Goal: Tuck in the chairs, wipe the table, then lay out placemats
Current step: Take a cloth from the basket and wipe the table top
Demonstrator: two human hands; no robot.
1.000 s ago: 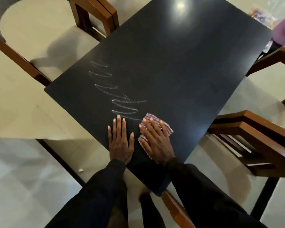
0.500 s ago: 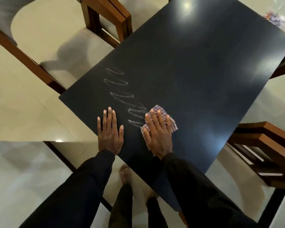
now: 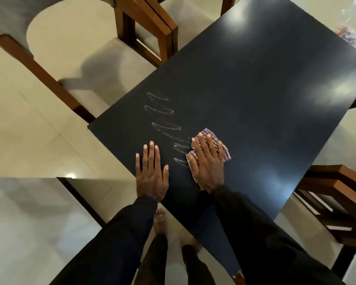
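A dark table top (image 3: 255, 83) fills the middle of the view. White zigzag streaks (image 3: 162, 120) run across its near-left part. My right hand (image 3: 209, 163) lies flat with straight fingers on a checked cloth (image 3: 224, 153), pressing it onto the table at the lower end of the streaks. My left hand (image 3: 151, 171) rests flat on the table's near edge, fingers straight, holding nothing. A wooden chair with a pale seat (image 3: 74, 54) stands at the table's left side. Another wooden chair (image 3: 337, 194) stands at the right side.
The floor is pale glossy tile (image 3: 25, 124). My bare feet (image 3: 159, 221) stand under the table's near corner. Blurred colourful items (image 3: 351, 38) lie beyond the table's far right corner.
The right hand and cloth have slid a little up and left along the streaks, covering their lower end. The left hand stayed flat on the edge. The view shifted.
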